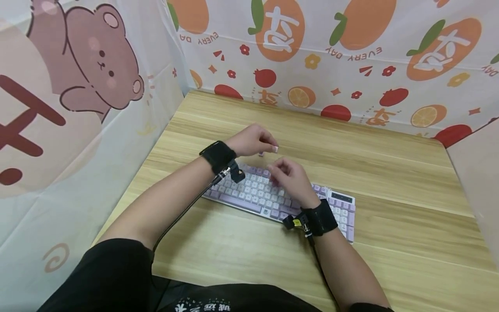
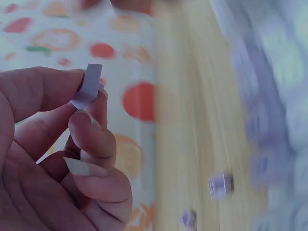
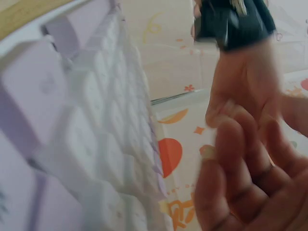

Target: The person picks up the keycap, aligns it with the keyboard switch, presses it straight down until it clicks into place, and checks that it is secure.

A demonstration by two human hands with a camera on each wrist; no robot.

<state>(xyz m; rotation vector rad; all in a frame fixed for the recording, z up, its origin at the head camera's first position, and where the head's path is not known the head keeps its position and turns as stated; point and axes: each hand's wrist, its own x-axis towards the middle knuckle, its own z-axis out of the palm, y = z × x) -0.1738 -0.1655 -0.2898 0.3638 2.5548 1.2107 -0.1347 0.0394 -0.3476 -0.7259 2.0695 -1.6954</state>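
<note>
My left hand (image 1: 251, 141) is raised over the far edge of the keyboard (image 1: 249, 195), pinching a small light purple keycap (image 2: 89, 86) between thumb and fingertips. In the head view this keycap (image 1: 275, 149) shows pale at the fingertips. My right hand (image 1: 290, 180) hovers over the keyboard's back rows, its fingers loosely bent, with nothing seen between them in the right wrist view. The keyboard has white and purple keys and lies slanted on the table. Behind it, two loose purple keycaps, one nearer the keyboard (image 2: 221, 185) and one farther off (image 2: 188, 219), lie on the wood.
The wooden table (image 1: 397, 195) meets a fruit-print cloth (image 1: 343, 65) at the back and a bear-print cloth (image 1: 97, 65) on the left. Each wrist wears a black strap with a small camera, and a cable (image 1: 183, 208) runs along the left forearm.
</note>
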